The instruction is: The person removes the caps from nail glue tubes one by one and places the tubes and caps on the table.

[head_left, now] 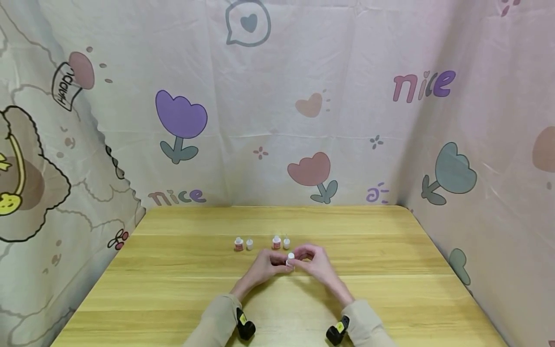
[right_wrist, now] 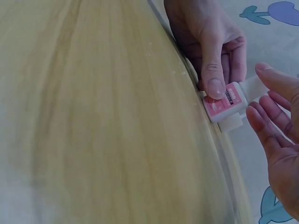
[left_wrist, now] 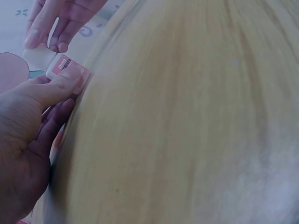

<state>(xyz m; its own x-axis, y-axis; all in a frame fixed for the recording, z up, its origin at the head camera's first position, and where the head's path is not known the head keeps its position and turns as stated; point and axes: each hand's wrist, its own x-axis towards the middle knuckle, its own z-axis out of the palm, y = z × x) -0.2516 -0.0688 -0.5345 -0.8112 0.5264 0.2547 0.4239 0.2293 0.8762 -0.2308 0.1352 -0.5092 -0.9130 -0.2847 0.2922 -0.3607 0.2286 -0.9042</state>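
Bottle (right_wrist: 225, 105): you are likely uncapping it.
Between the table's (head_left: 130, 289) side edges, your left hand (head_left: 264, 265) is gripping it, your right hand (head_left: 319, 265) pinching its cap (right_wrist: 252, 89); next, twisting is likely required.

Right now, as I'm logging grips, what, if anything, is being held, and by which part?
A bottle, by its labelled body, in the left hand. The right hand is at the cap; whether it grips is unclear.
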